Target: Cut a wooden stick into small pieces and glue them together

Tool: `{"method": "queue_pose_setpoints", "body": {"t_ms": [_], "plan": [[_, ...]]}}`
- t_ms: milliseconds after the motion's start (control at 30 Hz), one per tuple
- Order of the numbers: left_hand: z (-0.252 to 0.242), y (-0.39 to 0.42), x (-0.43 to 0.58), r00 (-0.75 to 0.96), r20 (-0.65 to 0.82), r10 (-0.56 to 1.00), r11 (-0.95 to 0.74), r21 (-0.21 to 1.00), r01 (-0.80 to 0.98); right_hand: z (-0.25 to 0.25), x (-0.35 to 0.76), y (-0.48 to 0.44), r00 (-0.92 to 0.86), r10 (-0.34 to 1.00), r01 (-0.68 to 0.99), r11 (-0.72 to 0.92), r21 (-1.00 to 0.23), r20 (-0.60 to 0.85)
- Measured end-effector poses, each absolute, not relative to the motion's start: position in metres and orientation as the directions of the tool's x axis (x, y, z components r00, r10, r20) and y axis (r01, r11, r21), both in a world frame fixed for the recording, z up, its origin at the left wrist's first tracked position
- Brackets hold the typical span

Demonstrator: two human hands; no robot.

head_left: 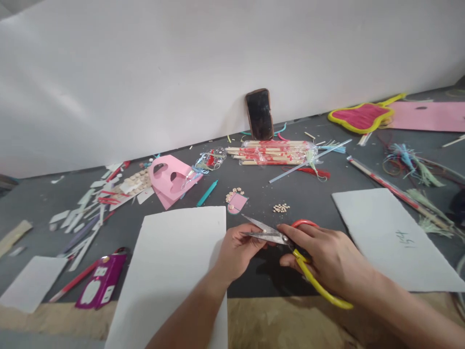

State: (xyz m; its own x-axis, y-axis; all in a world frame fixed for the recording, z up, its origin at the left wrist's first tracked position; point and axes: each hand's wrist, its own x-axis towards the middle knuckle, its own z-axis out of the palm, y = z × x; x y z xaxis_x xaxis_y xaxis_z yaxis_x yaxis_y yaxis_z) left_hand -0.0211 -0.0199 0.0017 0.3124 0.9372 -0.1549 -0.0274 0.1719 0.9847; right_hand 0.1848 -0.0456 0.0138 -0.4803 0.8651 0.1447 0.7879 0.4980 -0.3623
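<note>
In my right hand (323, 252) is a pair of scissors (271, 235) with one red and one yellow handle. The blades are parted and point left. My left hand (240, 249) is closed in a pinch right at the blades. A tiny pale bit shows by its fingertips, too small to name. Just beyond the hands lies a small pink paper piece (238, 202) with a rounded end, and small beige beads (234, 194) are gathered at its edge. Another little pile of beads (281, 208) sits to the right of it.
A white board (181, 271) lies at left, another white board (399, 237) at right. Behind are a teal pen (207, 193), a pink cut-out sheet (170, 179), wrapped sticks (272, 154) and a phone (259, 114) against the wall. Paper scraps (87, 208) clutter the left side.
</note>
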Motion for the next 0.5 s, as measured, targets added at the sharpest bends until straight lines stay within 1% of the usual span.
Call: {"method": "queue_pose_setpoints", "body": {"t_ms": [133,233,400,500], "plan": [[0.0004,-0.0205,-0.0192,0.240,-0.126,0.963,0.142,0.989,-0.049,0.0154,0.1819,-0.0463,-0.451,0.885,0.805,0.458,-0.378,0.112],[0.0012,-0.0201,-0.0191,0.203,-0.099,0.974,0.103,0.995,-0.014,0.0134,0.1803,-0.0445,-0.430,0.895,0.819,0.441,-0.367,0.117],[-0.0024,-0.0203,-0.0239,0.189,-0.048,0.981,0.051,0.999,-0.012,0.0125,0.1787,-0.0421,-0.457,0.876,0.814,0.481,-0.326,0.151],[-0.0082,-0.0200,-0.0254,0.183,-0.028,0.983,0.046,0.994,-0.094,0.0121,0.1800,-0.0398,-0.457,0.870,0.812,0.494,-0.311,0.188]]}}
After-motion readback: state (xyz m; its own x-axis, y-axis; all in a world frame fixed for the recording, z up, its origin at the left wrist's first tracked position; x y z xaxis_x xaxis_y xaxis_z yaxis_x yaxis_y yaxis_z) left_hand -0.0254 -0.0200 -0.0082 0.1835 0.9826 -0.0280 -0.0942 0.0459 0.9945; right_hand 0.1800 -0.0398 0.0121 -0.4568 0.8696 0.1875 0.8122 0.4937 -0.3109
